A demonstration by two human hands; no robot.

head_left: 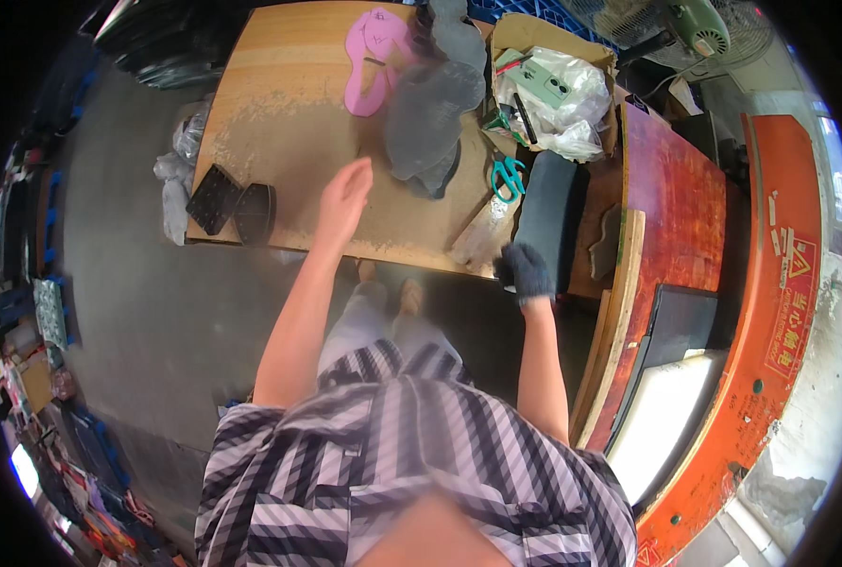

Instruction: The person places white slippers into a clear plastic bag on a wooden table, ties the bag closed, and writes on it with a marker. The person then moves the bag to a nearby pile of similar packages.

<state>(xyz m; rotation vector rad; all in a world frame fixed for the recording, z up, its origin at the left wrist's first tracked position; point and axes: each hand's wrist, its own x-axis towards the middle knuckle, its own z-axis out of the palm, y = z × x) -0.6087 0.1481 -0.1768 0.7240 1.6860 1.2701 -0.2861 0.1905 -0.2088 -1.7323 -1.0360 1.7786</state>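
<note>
Bare and held above the near part of the wooden table [289, 132], my left hand [347, 197] has its fingers stretched out with nothing visible in them. A dark grey knit glove covers my right hand [527, 270], whose fingers are curled at the table's near edge. It sits against the near end of a long black slab [550, 203]; what it holds, if anything, is hidden. Beyond my left hand lie several dark grey sole-shaped sheets [430, 118], partly overlapping and blurred. Pink sole-shaped pieces [368, 71] rest at the far side.
Teal-handled scissors [508, 178] lie by a cardboard box [595, 59] filled with plastic bags, a pale green device and a black pen. Two black pads [255, 214] sit at the left near corner. A reddish board [676, 194] and an orange beam [770, 312] stand at right.
</note>
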